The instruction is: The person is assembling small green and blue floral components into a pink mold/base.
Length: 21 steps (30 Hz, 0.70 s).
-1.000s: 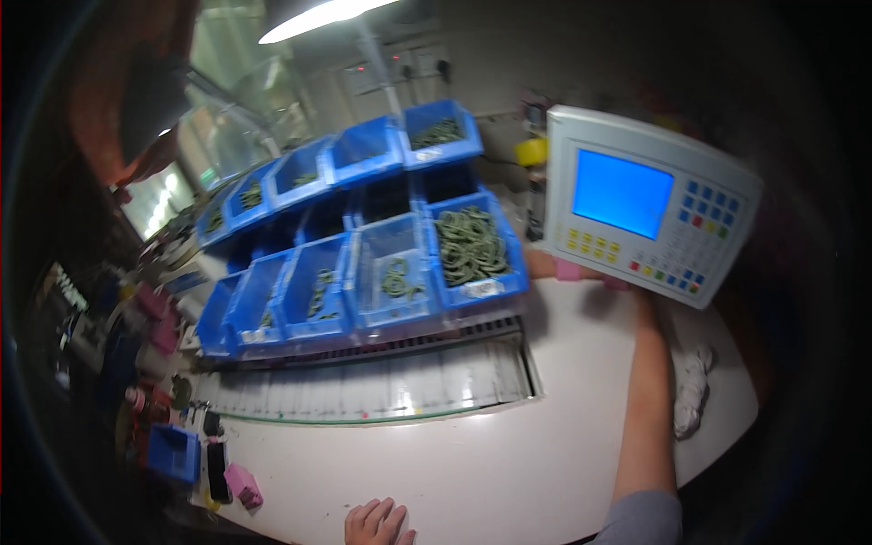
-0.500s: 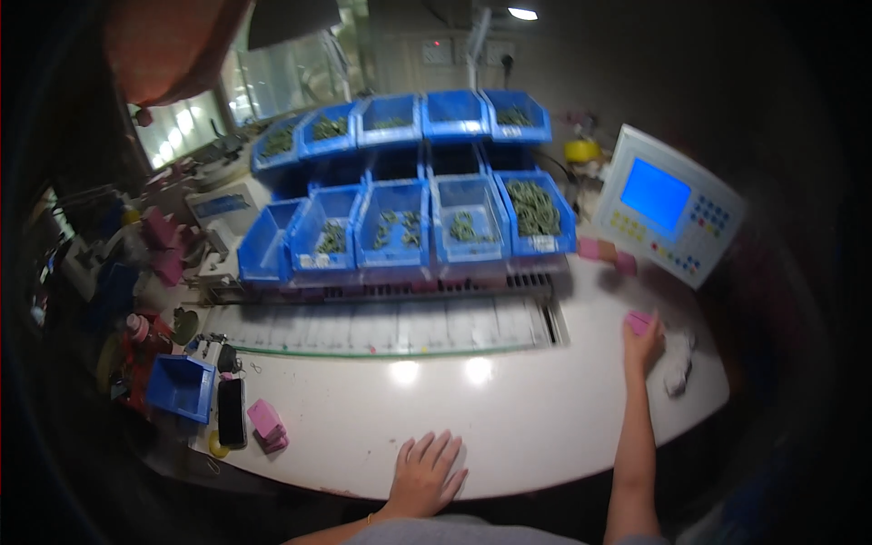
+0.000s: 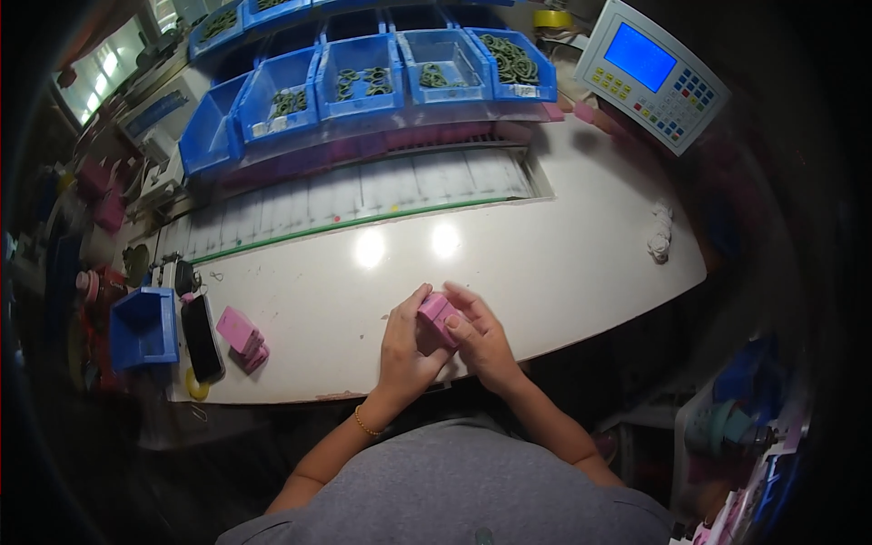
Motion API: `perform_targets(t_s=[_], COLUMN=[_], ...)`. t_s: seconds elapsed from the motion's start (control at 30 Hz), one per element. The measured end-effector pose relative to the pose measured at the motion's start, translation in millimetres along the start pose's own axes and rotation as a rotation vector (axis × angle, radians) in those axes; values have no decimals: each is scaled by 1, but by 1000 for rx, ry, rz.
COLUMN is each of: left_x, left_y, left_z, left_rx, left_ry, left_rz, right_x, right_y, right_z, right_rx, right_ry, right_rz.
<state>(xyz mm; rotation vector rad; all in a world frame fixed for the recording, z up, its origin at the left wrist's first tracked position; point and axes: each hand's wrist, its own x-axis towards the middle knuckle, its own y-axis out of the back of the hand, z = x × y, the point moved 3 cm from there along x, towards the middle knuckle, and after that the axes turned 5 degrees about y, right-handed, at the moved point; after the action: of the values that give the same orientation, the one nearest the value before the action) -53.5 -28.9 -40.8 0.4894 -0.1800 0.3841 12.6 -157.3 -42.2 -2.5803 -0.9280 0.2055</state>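
Observation:
Close to the table's front edge, both hands meet around a small pink block (image 3: 438, 314) with a dark seam line across it, maybe a two-part rubber mould. My left hand (image 3: 402, 352) is closed along the block's left side, fingers upright. My right hand (image 3: 493, 352) has its thumb pressed on the block's near face, while its slightly blurred fingers curve behind. The palms cover the block's lower part. To the left of my hands lies a pair of stacked pink blocks (image 3: 242, 336), beside a dark phone (image 3: 202, 338).
Blue bins (image 3: 361, 82), some with small green rings, stand in rows behind a long white panel (image 3: 345, 195) with a green edge. A control box with a blue screen (image 3: 639, 56) is at the far right, above a white crumpled bundle (image 3: 660, 233). An open blue bin (image 3: 143, 329) sits left.
My right hand has come from the table's right side to the middle with the pink block. My left hand has risen from the tabletop and taken hold of it too. The view has tilted down.

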Motion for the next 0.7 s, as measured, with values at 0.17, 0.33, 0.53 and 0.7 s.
perform_targets(t_s=[0.17, 0.33, 0.53, 0.7], left_x=[-3, -4, -3, -4], left_y=[17, 20, 14, 19], left_z=[-14, -18, -4, 11], left_rx=[-643, -1267, -671, -163], left_ry=[253, 517, 319, 43], left_rz=[-142, -273, -236, -272], right_x=[-5, -12, -13, -14], right_y=[-11, -23, -22, -7], right_z=[-9, -22, -19, -20], right_rx=[-186, -652, -864, -834], right_ry=[42, 303, 467, 495], right_rz=[-97, -41, 25, 33])
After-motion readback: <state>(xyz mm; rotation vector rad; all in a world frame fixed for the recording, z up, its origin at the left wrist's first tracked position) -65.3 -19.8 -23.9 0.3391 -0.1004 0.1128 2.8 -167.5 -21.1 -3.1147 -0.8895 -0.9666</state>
